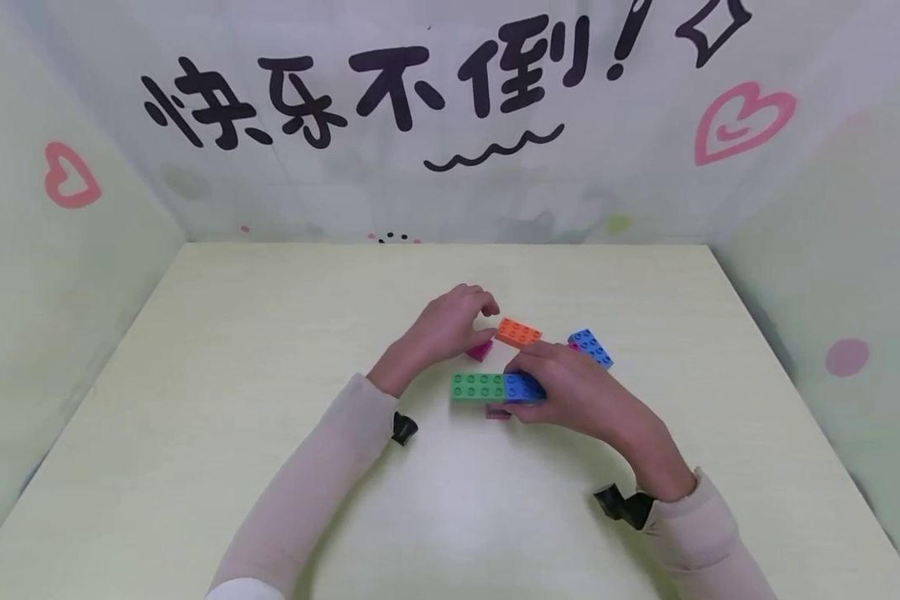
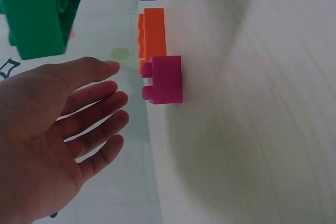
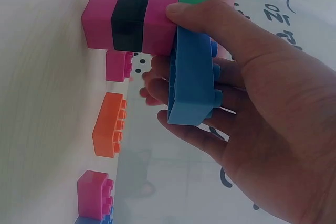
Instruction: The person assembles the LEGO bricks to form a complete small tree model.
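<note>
My right hand (image 1: 570,383) grips a blue brick (image 3: 193,77) at the right end of a joined piece, thumb on the near side. A green brick (image 1: 477,387) lies level beside the blue one. Below them runs a stack of pink, black (image 3: 130,20) and pink bricks, mostly hidden from the head view. To the left, my left hand (image 1: 450,325) holds nothing, its fingers loosely bent and spread apart. A small pink brick (image 2: 168,80) stands on the table near its thumb and fingertips.
An orange brick (image 1: 520,332) lies just beyond the small pink brick. Farther right, a blue brick (image 1: 591,348) sits against another pink brick (image 3: 93,195). Printed walls enclose the pale table (image 1: 270,333) at the back and both sides.
</note>
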Motion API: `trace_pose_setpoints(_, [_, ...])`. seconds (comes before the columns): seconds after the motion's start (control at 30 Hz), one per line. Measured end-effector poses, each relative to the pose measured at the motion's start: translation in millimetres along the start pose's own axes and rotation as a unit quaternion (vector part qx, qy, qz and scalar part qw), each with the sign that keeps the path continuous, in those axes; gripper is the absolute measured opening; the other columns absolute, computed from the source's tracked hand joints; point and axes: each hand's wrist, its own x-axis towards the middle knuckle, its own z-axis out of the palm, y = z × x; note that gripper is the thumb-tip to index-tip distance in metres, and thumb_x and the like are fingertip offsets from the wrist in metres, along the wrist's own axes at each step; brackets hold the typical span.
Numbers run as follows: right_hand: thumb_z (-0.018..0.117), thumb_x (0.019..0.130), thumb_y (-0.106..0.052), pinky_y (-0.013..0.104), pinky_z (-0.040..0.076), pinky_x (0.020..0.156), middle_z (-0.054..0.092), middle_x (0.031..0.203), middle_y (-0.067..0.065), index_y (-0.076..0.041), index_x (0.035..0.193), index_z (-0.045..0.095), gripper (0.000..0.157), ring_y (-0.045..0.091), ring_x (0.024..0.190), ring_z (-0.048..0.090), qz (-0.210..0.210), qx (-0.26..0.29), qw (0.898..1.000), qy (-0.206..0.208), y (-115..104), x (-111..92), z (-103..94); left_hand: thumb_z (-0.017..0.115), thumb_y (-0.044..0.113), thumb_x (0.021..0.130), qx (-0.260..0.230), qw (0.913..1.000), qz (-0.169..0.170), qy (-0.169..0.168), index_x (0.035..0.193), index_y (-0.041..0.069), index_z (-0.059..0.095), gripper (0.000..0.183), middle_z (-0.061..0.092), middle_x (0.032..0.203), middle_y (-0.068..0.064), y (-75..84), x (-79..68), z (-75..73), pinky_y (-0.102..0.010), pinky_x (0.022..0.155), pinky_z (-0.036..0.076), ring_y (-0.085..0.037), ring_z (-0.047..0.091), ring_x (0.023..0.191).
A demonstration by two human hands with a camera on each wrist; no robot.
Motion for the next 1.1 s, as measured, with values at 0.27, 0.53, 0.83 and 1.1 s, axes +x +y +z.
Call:
trace_pose_setpoints(0.27, [0.084, 0.076, -0.04, 0.029, 0.05, 0.073, 0.064, 0.097, -0.005, -0.012, 0.101, 0.07, 0.04, 0.009, 0.083, 0.057, -0.006, -0.011, 1.0, 0.006, 0.7, -0.7, -0.2, 0.073, 0.024, 0.089, 0.0, 0.9998, -0.012, -0.013, 0.119, 0.011, 0.067, 0.033, 0.063, 0.108, -0.001, -5.2, 17.6, 16.5, -0.028, 0.082, 0.047, -0.015, 0.053, 0.097])
trace_pose_setpoints(0.53, [0.085, 0.076, -0.036, 0.029, 0.05, 0.072, 0.063, 0.096, -0.006, -0.012, 0.101, 0.07, 0.038, 0.009, 0.083, 0.056, -0.003, -0.005, 1.0, 0.003, 0.5, -0.5, 0.5, 0.072, 0.023, 0.088, -0.035, 0.998, -0.032, -0.043, 0.121, 0.015, 0.069, 0.034, 0.064, 0.106, 0.002, -6.9, 24.5, 25.2, -0.027, 0.083, 0.046, -0.013, 0.054, 0.093])
trace_pose_setpoints(0.83, [0.085, 0.075, -0.037, 0.028, 0.05, 0.072, 0.062, 0.095, -0.006, -0.012, 0.102, 0.07, 0.04, 0.009, 0.082, 0.056, 0.001, -0.003, 1.0, 0.002, -1.5, -1.9, 2.2, 0.078, 0.031, 0.083, -0.057, 0.9981, -0.023, -0.01, 0.109, 0.014, 0.07, 0.032, 0.065, 0.102, 0.002, -10.0, 17.4, 17.3, -0.026, 0.075, 0.047, -0.013, 0.054, 0.088])
trace_pose_setpoints(1.1, [0.086, 0.075, -0.034, 0.028, 0.052, 0.073, 0.063, 0.096, -0.005, -0.012, 0.106, 0.071, 0.041, 0.011, 0.083, 0.056, 0.029, 0.005, 0.999, -0.02, -1.1, 0.6, -0.6, 0.08, 0.03, 0.082, -0.131, 0.9888, -0.019, 0.069, 0.108, 0.014, 0.07, 0.032, 0.067, 0.102, 0.003, -13.0, -16.7, -14.8, -0.028, 0.071, 0.046, -0.016, 0.057, 0.09])
